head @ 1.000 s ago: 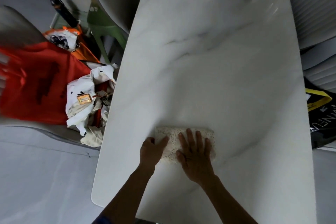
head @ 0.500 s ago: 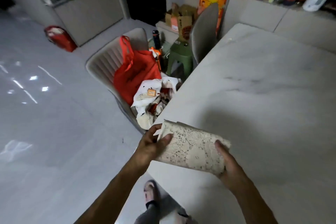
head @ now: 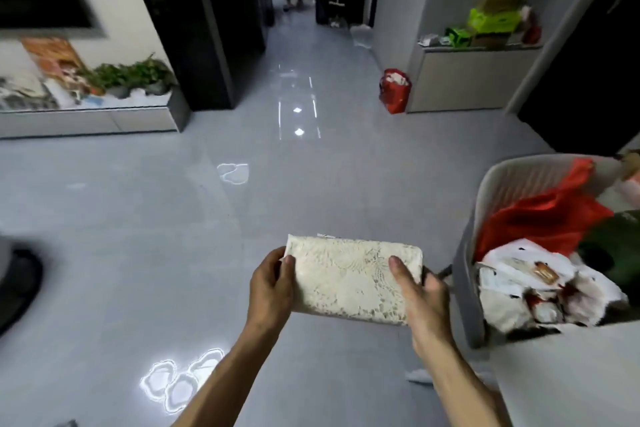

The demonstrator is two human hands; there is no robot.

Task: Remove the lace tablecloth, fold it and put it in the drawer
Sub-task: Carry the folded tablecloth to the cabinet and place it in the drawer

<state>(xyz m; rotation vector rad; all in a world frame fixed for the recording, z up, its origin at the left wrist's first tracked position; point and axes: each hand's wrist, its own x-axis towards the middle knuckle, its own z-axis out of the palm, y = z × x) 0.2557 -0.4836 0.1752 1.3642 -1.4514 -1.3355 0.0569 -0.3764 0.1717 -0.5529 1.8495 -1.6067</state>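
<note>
Above a glossy grey floor (head: 173, 218), a person holds the folded lace tablecloth (head: 349, 279) in mid-air with both hands, the left hand (head: 272, 282) gripping its left end and the right hand (head: 420, 298) clasping its right end, thumb on top. Just to the right stands a grey chair (head: 465, 288) heaped with a red bag (head: 540, 222) and white wrappings (head: 512, 298).

Dim room; ceiling-light glare on glossy floor (head: 298, 121); edges blurred, warped.
</note>
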